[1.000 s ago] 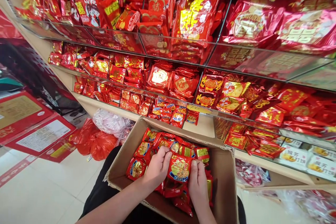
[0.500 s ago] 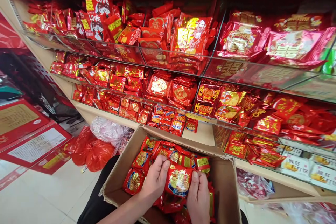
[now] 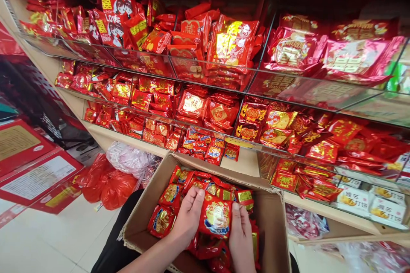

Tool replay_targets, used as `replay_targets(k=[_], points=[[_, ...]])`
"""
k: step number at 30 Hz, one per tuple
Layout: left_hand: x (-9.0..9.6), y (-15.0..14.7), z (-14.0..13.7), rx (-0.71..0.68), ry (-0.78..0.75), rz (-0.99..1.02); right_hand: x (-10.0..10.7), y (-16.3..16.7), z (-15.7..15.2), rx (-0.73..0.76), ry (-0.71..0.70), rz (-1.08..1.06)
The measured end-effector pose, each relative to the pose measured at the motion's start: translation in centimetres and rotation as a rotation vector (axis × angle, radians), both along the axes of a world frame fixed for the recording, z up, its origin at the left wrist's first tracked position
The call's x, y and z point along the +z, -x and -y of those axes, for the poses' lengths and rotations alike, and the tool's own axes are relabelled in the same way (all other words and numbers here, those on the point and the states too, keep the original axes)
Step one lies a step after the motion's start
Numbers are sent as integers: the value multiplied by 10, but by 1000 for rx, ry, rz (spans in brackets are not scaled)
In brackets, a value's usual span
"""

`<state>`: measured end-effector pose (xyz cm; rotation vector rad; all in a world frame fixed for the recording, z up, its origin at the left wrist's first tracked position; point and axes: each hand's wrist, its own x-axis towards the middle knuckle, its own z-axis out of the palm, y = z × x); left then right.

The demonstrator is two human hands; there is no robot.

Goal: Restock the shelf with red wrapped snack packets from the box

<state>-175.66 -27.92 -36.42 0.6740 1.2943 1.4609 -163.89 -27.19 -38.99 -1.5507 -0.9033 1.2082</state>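
Note:
Between both hands I hold a red biscuit packet [image 3: 216, 218] with gold and blue print, its face turned up. My left hand [image 3: 188, 213] is closed on its left edge, thumb on top. My right hand [image 3: 241, 228] pinches the right edge the same way. The packet is held over an open cardboard box [image 3: 272, 209] that rests at my lap. Several similar red packets [image 3: 166, 194] lie loose in the box, around and below my hands. My palms and the packet hide part of the contents.
Shelves with clear fronts hold many red snack packets [image 3: 232, 45] ahead. One small blue-and-red packet [image 3: 231, 152] lies on the lowest shelf beside a bare patch. Red plastic bags [image 3: 118, 187] and red cartons [image 3: 41, 175] stand on the floor at left. White packets [image 3: 354, 198] sit lower right.
The biscuit packet in my hands has tilted slightly, its glare shifting and its face showing a little taller. Both hands keep hold of it. The view has shifted slightly.

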Motion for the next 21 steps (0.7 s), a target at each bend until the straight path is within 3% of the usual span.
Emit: replay_targets(k=[4, 7, 10, 14, 17, 19, 21], points=[[4, 4, 3, -85, -109, -144, 15, -3, 7, 254, -47, -208], [6, 8, 4, -116, -148, -249, 30, -9, 9, 351, -18, -366], [12, 30, 0, -109, -188, -533, 46, -23, -5, 408, 24, -326], [22, 90, -16, 128, -235, -1102, 63, -51, -54, 387, 23, -157], [15, 137, -26, 197, -171, -1457, 65, -68, -101, 338, 41, -93], [1, 157, -28, 169, -77, -1507, 60, -73, -132, 371, 77, 26], [-15, 166, -26, 53, 48, -1428, 49, -72, -161, 418, 97, 176]])
